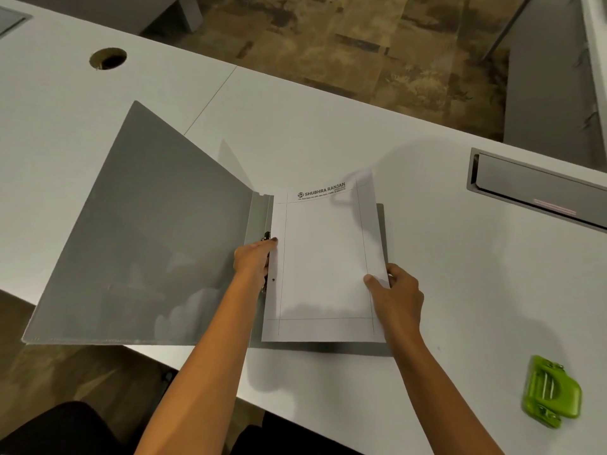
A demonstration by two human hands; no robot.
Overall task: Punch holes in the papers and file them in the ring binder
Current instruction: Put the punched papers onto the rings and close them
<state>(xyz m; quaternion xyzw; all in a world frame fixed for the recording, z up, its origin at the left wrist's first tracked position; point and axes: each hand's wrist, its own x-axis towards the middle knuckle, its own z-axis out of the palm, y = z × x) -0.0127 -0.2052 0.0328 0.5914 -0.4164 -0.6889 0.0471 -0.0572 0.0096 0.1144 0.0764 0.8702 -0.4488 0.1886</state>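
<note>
hole punch (551, 391): green, near desk edge at right, well apart from both hands, idle.
right hand (399, 295): pinching the papers (323, 267) at their right edge, thumb on top; sheets bowed slightly.
left hand (253, 259): fingers at the sheets' left margin beside the ring mechanism (266, 237), steadying rather than clenching (grip partly hidden, cannot tell for sure).
papers: over the right half of the ring binder (147, 244); 1 punched hole visible near left edge.
advice: line holes over prongs, lower flat, press margin down.
binder cover: open, tilted up left.
</note>
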